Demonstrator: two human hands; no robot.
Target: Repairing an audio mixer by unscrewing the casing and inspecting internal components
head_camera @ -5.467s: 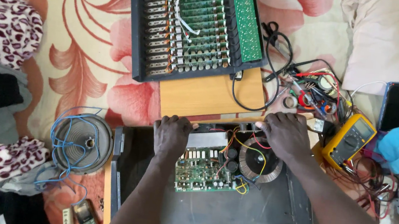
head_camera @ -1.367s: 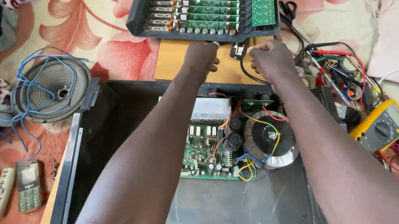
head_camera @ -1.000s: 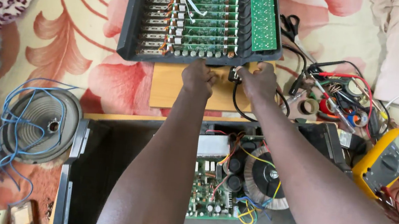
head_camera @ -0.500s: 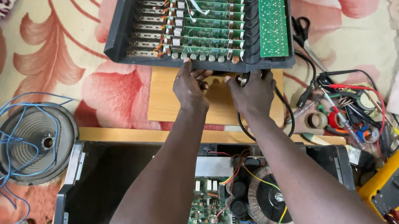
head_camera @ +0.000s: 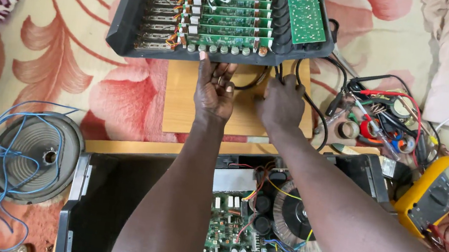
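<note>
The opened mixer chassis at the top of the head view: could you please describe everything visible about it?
The mixer chassis is a dark, tray-like shell lying open on the patterned rug, its near edge over a wooden board. Inside run rows of green circuit boards with white ribbon cables. Black cables leave its near edge. The left hand touches that edge with its fingertips; the right hand reaches the cables there.

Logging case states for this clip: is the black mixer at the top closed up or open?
Open: the black mixer shows bare green circuit boards in rows; no cover over them.
</note>
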